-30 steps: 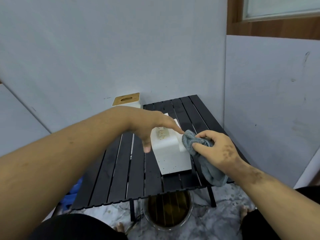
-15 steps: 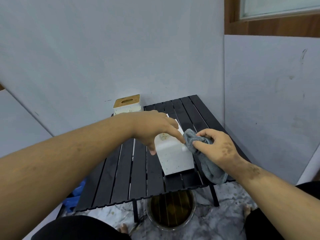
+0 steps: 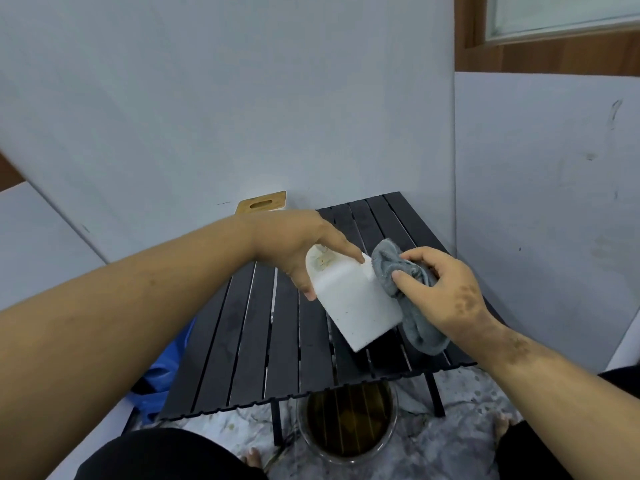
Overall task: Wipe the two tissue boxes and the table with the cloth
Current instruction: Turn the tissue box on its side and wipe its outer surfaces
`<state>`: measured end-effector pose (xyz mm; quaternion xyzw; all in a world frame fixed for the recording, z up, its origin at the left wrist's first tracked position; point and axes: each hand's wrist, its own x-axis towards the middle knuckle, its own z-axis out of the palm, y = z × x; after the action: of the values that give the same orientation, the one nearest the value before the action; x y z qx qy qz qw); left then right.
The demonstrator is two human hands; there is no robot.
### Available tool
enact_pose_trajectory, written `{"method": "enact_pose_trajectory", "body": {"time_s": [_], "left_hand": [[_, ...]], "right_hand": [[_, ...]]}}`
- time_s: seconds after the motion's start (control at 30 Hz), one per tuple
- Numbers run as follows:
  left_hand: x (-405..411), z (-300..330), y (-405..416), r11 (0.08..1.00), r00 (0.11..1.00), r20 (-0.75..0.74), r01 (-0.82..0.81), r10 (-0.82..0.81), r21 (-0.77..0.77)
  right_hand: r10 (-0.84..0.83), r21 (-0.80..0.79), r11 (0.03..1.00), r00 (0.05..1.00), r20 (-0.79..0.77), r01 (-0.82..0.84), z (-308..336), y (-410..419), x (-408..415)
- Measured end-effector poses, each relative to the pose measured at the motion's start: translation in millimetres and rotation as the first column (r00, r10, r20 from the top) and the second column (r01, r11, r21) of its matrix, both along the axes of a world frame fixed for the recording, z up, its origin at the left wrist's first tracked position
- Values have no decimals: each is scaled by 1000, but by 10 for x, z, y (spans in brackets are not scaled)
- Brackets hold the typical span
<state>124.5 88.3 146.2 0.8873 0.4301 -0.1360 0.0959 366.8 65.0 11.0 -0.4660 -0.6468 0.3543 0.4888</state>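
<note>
Two tissue boxes are on the go here. The white tissue box (image 3: 353,299) is tilted up off the black slatted table (image 3: 249,341), its near corner down toward the slats and its top leaning away to the left. The left hand (image 3: 294,247) grips it from above: the thumb is curled down its left face and the forefinger lies along its upper edge, so the fingers are clamped on the box. The right hand (image 3: 440,289) is bunched round a grey cloth (image 3: 408,296), fingers and thumb curled into the fabric, and presses it against the box's right side. One fold of cloth sticks up above the knuckles next to the box's top corner; the rest hangs down below the palm toward the table's near right part.

The second tissue box (image 3: 263,202), the one with the wooden lid and an oval slot, stands at the far left corner of the table against the grey wall. Most of it is hidden behind the left wrist, so only the lid and a sliver of white beneath it show.

Under the table's near edge a round glass bowl (image 3: 346,431) holding dark liquid sits on the marbled floor, between the table legs. A blue bag (image 3: 162,382) lies on the floor to the left of the table.
</note>
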Motion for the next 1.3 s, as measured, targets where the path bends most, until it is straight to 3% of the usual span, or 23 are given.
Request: {"method": "enact_pose_trajectory", "body": {"time_s": [0.13,0.27,0.37,0.53,0.67,0.73,0.87,1.07,1.3], "left_hand": [[-186,13,-173,965,918,298,-249,263,-85],[-378,-212,-355,910,716,572,-381,401,-162],[-472,-360,-481,863,581,667,-465,466,-198],[-611,-635,-736,799,430,756,-568,493,-198],[-669,-826,-908,753,309,815,-622,490,-217],[-692,-861,-934,745,269,833,-626,483,-230],[-767,-906,-968,745,221,849,-613,481,-263],[-779,-971,-991,715,146,867,-638,477,-286],[-764,-967,-985,735,109,875,-596,473,-323]], "right_hand": [[-83,48,995,996,13,83,-24,-3,-72],[-94,106,991,989,110,83,-35,-38,-283],[-32,222,975,978,206,-15,16,-135,-518],[123,332,904,907,403,-270,166,-181,-668],[3,247,962,911,411,-115,134,181,-509],[-41,336,931,877,479,-140,187,148,-628],[-4,480,810,815,579,-336,245,-88,-905],[-26,377,911,888,459,-168,122,285,-747],[99,468,782,823,559,-412,200,22,-1100]]}}
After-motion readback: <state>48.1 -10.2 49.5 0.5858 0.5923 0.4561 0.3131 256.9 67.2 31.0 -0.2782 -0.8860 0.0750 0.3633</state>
